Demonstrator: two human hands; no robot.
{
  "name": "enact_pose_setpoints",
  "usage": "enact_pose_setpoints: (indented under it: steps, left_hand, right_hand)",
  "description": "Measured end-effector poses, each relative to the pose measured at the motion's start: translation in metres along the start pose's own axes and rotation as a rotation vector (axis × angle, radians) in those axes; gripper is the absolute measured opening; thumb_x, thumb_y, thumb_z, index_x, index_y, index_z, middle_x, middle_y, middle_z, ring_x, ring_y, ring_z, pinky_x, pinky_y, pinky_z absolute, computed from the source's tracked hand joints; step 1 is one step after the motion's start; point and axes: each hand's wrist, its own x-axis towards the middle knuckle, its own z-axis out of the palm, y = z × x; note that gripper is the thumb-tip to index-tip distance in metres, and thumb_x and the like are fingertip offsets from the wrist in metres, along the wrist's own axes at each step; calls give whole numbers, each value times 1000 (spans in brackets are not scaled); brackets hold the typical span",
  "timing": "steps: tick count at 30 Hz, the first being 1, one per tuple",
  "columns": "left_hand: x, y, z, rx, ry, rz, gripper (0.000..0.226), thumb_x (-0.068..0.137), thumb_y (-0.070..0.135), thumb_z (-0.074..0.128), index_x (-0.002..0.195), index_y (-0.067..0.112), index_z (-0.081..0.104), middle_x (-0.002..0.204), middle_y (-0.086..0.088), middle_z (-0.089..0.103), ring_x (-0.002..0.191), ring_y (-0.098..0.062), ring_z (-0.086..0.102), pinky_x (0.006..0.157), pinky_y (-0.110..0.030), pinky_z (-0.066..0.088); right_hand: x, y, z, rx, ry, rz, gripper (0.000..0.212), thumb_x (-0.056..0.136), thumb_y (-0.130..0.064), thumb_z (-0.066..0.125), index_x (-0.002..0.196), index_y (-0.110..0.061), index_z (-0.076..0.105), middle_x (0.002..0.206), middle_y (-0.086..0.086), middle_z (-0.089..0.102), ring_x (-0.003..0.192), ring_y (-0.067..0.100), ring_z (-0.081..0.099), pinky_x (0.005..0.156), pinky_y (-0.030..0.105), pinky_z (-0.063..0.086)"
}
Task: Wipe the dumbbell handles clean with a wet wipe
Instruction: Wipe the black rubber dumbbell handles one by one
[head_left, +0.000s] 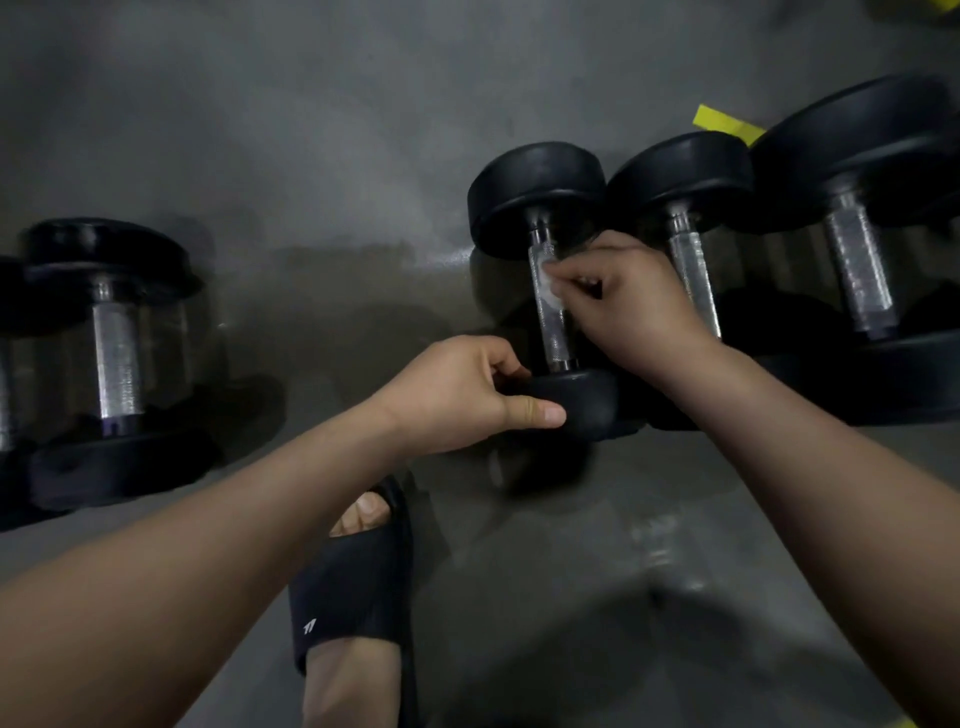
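Nearest the lens: left forearm (182, 571), entering from the lower left, beside a foot in a black sandal (353, 582) on the grey floor (311, 156).

Left hand (467, 395): grips the near head (587, 400) of the dumbbell (537, 192), thumb laid over the rim, fingers curled behind. Probable purpose: stops rolling and lets the bar be turned under the cloth.

Right hand (634, 301): reaches in from the right with wrist bent downward; pinches a small white wet wipe (548, 283) and presses it against the upper part of the knurled handle (553, 332).

Position of workpiece: on the floor, lengthwise away from the viewer, far head just beside the next dumbbell (680, 171), apparently touching.

Lower stretch of handle: bare metal, not under the wipe.

Larger dumbbell (857, 130) at right and another pair (114, 338) at far left: not in hand.
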Motion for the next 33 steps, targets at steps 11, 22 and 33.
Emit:
enact_pose_setpoints:
  steps: [11,22,33]
  left_hand:
    - [-4,0,3,25,22,12,50,66,65,83,101,32,71,88,11,73,80,-1,68,69,-22,55]
    - [-1,-1,2,14,19,6,48,62,66,84,93,32,72,84,10,73,77,-4,69,71,-28,58]
    - [1,-3,2,-6,24,13,49,61,66,84,93,31,73,83,7,73,78,-9,70,77,-39,60]
  right_hand:
    - [3,3,-5,-23,-41,-116,18,91,-25,71,106,-20,79,90,4,62,79,15,61,76,19,45]
    - [8,4,-10,-86,-142,-187,19,93,-27,69,109,-24,78,91,1,60,81,18,61,76,22,44]
    - [2,12,-12,27,-172,-157,18,92,-24,73,110,-26,78,93,-5,62,83,6,60,79,15,45]
